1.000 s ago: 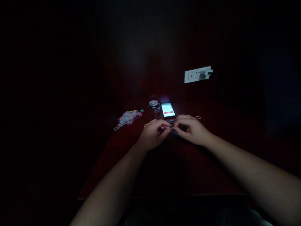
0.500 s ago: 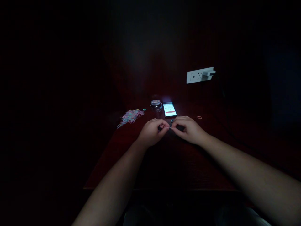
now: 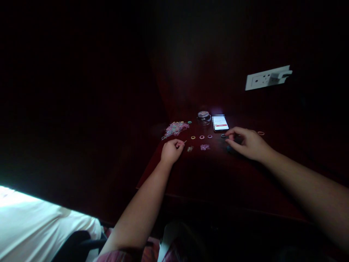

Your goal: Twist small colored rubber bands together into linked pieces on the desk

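My left hand is closed in a pinch on a small yellowish rubber band, beside a little pale yellow pile of bands. My right hand is over the table's right part, thumb and fingers apart, with nothing visible between them. Its fingertips are close to a dark ring-shaped band and a small blue pile, partly hidden by the hand. Between my hands lie a yellow ring, a pink ring, a purple ring and a purple pile.
A mixed heap of coloured bands lies at the back left. Behind the rings stand a lidded clear jar and a lit phone. An orange ring lies right. A wall socket holds a plug. White cloth shows lower left.
My hands have parted from where they met in front of the phone; the left went left with a yellowish band, the right went right. The view has turned left, revealing rings and piles.
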`<state>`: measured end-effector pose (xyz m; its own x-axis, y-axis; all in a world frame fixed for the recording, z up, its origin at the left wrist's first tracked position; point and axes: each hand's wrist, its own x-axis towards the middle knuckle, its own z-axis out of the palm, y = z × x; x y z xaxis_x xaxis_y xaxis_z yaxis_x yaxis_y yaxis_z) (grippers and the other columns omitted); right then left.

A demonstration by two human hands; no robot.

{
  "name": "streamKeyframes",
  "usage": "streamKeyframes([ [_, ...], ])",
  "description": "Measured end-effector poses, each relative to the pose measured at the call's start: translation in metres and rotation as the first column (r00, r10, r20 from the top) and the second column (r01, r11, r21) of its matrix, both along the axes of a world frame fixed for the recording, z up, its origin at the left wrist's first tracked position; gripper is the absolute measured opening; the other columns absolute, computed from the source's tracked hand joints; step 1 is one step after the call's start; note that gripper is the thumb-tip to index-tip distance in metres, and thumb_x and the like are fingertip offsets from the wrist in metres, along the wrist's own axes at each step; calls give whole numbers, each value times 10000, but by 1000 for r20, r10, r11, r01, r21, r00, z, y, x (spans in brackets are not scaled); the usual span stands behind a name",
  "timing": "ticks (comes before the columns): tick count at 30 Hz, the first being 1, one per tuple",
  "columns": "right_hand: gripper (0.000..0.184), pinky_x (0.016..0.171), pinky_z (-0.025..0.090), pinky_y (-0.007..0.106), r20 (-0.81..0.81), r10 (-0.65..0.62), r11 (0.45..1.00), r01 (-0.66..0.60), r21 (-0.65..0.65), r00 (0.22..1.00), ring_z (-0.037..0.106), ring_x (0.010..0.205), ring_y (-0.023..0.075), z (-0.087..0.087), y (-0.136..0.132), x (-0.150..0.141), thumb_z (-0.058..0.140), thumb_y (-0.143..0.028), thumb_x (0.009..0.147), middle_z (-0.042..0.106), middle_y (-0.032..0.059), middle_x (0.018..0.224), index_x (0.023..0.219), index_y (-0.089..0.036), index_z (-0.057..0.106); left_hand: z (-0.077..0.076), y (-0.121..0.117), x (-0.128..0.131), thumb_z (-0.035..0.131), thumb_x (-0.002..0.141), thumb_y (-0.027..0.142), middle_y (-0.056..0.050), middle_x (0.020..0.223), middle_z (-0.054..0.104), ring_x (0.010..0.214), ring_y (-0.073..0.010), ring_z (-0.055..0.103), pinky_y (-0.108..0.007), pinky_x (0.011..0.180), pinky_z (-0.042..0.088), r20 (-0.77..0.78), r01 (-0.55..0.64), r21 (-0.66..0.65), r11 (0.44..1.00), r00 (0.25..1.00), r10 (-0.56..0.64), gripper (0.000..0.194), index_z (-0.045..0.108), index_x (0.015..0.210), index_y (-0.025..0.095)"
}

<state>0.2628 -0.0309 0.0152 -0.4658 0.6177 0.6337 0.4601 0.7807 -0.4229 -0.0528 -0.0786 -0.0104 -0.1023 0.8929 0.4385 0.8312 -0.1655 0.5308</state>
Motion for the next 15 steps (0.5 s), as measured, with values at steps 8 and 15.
streamKeyframes([
  [8, 164, 514, 410, 271, -17, -87, 995, 86, -53, 996, 526, 534, 128, 1, -1, 3, 582, -345, 843, 619, 7, 688, 918, -205, 624, 0, 1, 13, 578, 840, 258, -36, 817, 724, 796, -197, 633, -323, 789, 490, -271, 50, 6, 999, 962, -47, 151, 716, 806, 204],
  [15, 142, 628, 460, 302, 0, -78, 997, 78, -11, 997, 607, 675, 171, -5, 6, 5, 537, -282, 863, 684, 44, 813, 902, -196, 642, -2, -1, 11, 594, 841, 319, -37, 798, 713, 783, -216, 614, -345, 781, 489, -352, 71, 6, 997, 934, -64, 161, 687, 762, 215],
])
